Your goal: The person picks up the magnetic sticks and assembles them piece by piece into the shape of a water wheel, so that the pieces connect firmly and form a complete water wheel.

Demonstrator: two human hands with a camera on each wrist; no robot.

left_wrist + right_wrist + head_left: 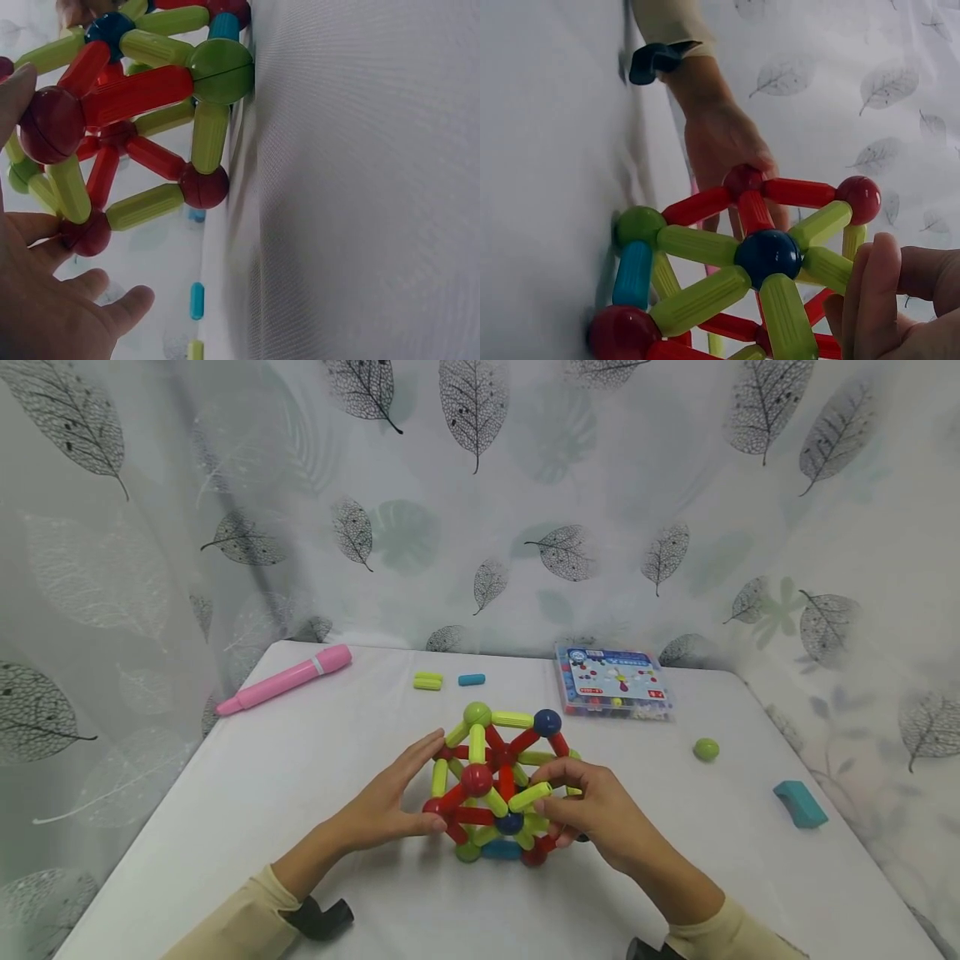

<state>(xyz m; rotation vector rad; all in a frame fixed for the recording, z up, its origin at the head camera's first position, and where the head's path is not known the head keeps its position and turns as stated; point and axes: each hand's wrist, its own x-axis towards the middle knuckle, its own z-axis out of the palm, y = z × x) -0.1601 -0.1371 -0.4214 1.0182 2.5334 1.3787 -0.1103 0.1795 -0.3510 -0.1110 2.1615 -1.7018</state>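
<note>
While the left hand [390, 802] lies flat-fingered against the rod-and-ball structure [498, 789], the right hand [592, 810] pinches a green rod [529, 796]; its fingertips are hidden behind rods.

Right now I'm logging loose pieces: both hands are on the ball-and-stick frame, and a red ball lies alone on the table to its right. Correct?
Not quite: the lone ball is green, not red, as the head view shows. Both the left hand and right hand are on the frame.

- White table [300, 793].
- Rod-and-ball structure [498, 785] at centre.
- Pink marker [285, 680] at ten o'clock.
- Toy box [611, 682] at one o'clock.
- Green ball [706, 748] and teal block [799, 803] at three o'clock.
</note>
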